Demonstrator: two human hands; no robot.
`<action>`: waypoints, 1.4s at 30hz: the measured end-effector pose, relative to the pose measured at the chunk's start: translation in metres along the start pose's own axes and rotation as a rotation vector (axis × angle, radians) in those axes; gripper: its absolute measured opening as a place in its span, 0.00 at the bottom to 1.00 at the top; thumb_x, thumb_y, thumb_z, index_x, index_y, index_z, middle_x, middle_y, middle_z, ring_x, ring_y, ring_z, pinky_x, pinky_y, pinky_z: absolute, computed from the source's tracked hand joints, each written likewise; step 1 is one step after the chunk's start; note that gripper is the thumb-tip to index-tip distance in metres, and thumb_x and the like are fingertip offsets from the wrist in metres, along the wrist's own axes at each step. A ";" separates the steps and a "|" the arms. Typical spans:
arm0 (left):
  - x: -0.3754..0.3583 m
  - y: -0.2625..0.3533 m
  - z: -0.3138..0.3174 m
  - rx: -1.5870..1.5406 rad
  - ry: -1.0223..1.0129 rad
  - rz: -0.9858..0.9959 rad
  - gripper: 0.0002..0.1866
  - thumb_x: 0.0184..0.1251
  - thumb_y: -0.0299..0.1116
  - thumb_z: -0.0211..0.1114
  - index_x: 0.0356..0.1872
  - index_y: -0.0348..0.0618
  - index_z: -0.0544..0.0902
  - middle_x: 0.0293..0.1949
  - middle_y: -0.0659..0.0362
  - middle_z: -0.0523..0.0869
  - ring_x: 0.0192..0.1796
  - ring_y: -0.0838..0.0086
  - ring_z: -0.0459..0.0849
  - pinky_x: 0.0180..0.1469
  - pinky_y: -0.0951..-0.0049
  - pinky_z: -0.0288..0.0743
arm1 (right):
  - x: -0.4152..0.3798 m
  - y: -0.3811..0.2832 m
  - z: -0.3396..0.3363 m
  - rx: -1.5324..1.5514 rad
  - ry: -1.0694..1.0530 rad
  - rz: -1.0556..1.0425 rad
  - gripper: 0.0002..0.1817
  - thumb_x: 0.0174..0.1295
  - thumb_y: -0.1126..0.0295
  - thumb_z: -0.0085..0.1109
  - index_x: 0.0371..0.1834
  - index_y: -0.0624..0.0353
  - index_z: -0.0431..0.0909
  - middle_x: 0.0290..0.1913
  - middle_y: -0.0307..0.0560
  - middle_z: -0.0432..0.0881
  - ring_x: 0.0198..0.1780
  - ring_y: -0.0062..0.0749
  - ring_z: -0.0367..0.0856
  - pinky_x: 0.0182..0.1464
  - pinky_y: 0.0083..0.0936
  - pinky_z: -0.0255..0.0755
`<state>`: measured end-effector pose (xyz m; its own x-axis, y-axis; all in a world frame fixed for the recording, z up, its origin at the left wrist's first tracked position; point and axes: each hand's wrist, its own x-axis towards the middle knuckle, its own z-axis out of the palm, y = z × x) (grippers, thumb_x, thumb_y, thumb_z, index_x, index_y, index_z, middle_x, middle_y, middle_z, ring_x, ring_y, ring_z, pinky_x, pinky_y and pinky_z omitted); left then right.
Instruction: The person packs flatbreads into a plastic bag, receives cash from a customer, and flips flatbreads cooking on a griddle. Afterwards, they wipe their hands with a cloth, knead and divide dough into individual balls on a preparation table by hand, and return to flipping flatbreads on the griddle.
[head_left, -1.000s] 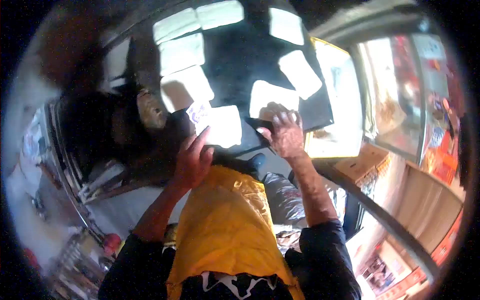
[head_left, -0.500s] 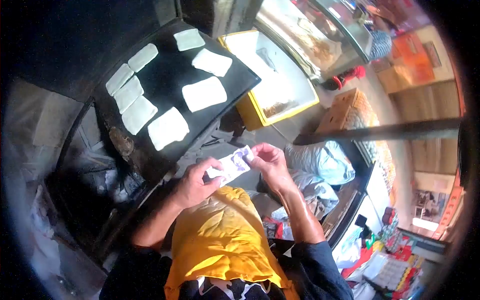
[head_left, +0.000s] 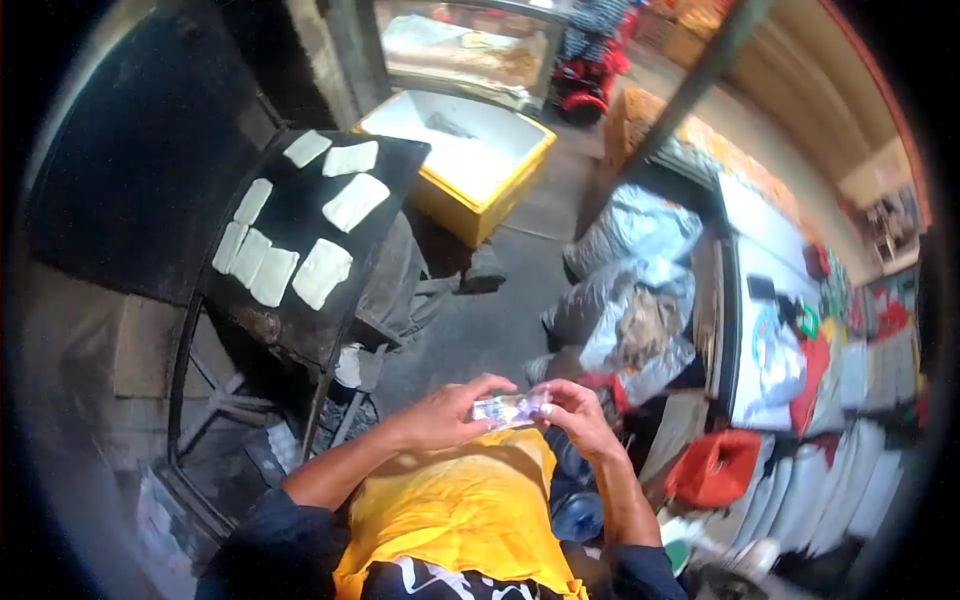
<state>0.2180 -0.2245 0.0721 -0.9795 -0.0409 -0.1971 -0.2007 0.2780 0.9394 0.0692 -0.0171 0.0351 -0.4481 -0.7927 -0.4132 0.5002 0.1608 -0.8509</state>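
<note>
A small whitish-purple paper, like a banknote [head_left: 508, 411], is stretched between my two hands in front of the yellow apron [head_left: 450, 495]. My left hand [head_left: 447, 415] grips its left end between thumb and fingers. At the right end, the thumb and fingers of my right hand [head_left: 573, 412] pinch it. Both hands are close together, low in the view. Farther off at the left, several flat white dough pieces [head_left: 356, 202] lie on a black tabletop [head_left: 300, 195], apart from my hands.
Beyond the black table is a yellow-rimmed white box [head_left: 480, 205]. Grey plastic bags [head_left: 635, 235] sit on the floor at right, beside a white-topped counter [head_left: 745, 300]. A red bag [head_left: 712, 468] lies at lower right. A glass case [head_left: 465, 50] stands at the top.
The view has turned rightward, so the table and box appear farther left and smaller. My hands have come lower and closer together, still holding the paper.
</note>
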 end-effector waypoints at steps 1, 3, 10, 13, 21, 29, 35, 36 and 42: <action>-0.009 -0.001 0.008 0.002 -0.094 0.034 0.28 0.62 0.26 0.64 0.64 0.49 0.70 0.47 0.46 0.84 0.44 0.68 0.85 0.50 0.68 0.77 | -0.023 0.018 0.004 -0.011 0.065 -0.018 0.10 0.63 0.73 0.64 0.46 0.63 0.80 0.40 0.41 0.83 0.40 0.22 0.80 0.39 0.20 0.75; -0.028 -0.016 0.029 -0.024 -0.193 0.041 0.26 0.61 0.25 0.65 0.62 0.47 0.71 0.45 0.49 0.84 0.42 0.71 0.83 0.47 0.71 0.77 | -0.063 0.060 0.014 -0.017 0.167 -0.079 0.05 0.65 0.74 0.61 0.40 0.64 0.80 0.33 0.38 0.81 0.33 0.18 0.79 0.36 0.18 0.74; -0.090 -0.045 0.113 -0.203 -0.248 -0.210 0.06 0.67 0.25 0.63 0.43 0.39 0.80 0.32 0.65 0.79 0.33 0.84 0.77 0.34 0.81 0.73 | -0.212 0.149 0.065 0.132 0.502 -0.044 0.07 0.66 0.71 0.61 0.39 0.64 0.77 0.28 0.35 0.77 0.25 0.14 0.74 0.27 0.14 0.69; -0.099 -0.059 0.122 -0.226 -0.216 -0.099 0.06 0.73 0.30 0.59 0.41 0.38 0.81 0.28 0.68 0.77 0.29 0.86 0.73 0.29 0.82 0.68 | -0.223 0.172 0.083 0.206 0.562 -0.027 0.06 0.66 0.72 0.60 0.40 0.63 0.77 0.27 0.34 0.77 0.23 0.12 0.72 0.25 0.12 0.67; -0.139 -0.063 0.233 -0.189 -0.204 -0.294 0.14 0.76 0.36 0.57 0.56 0.41 0.78 0.36 0.60 0.84 0.36 0.78 0.82 0.41 0.73 0.78 | -0.380 0.369 0.015 0.642 1.351 0.042 0.05 0.60 0.76 0.49 0.37 0.60 0.75 0.25 0.41 0.77 0.20 0.23 0.73 0.21 0.20 0.69; -0.184 0.063 0.314 -0.643 -0.414 -0.071 0.20 0.75 0.41 0.58 0.58 0.37 0.74 0.41 0.53 0.84 0.45 0.71 0.83 0.51 0.71 0.76 | -0.569 0.603 -0.039 0.728 1.577 0.556 0.08 0.67 0.63 0.51 0.37 0.54 0.76 0.25 0.43 0.78 0.22 0.30 0.76 0.22 0.28 0.71; -0.217 0.204 0.252 -0.974 -0.634 0.673 0.12 0.74 0.43 0.59 0.49 0.49 0.79 0.41 0.55 0.85 0.53 0.55 0.80 0.53 0.55 0.73 | -0.493 0.530 -0.054 0.258 1.016 0.641 0.11 0.65 0.69 0.53 0.49 0.56 0.74 0.37 0.44 0.80 0.27 0.26 0.81 0.19 0.21 0.69; -0.237 0.222 0.243 -1.029 -0.466 0.634 0.07 0.73 0.37 0.60 0.45 0.50 0.81 0.40 0.55 0.86 0.51 0.54 0.82 0.54 0.51 0.72 | -0.472 0.510 -0.057 0.166 0.965 0.622 0.13 0.66 0.67 0.54 0.52 0.58 0.74 0.38 0.44 0.81 0.28 0.26 0.82 0.22 0.22 0.71; -0.282 0.269 0.187 -1.085 0.171 0.625 0.08 0.67 0.36 0.68 0.29 0.50 0.80 0.33 0.64 0.83 0.36 0.69 0.78 0.42 0.75 0.71 | -0.339 0.420 -0.095 -0.305 0.691 0.444 0.18 0.68 0.64 0.57 0.57 0.61 0.76 0.39 0.44 0.82 0.31 0.29 0.83 0.30 0.26 0.75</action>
<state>0.4436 0.0410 0.3278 -0.8853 -0.3327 0.3250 0.4651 -0.6307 0.6212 0.3614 0.3751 -0.2131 -0.6571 -0.1019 -0.7469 0.5592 0.5986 -0.5736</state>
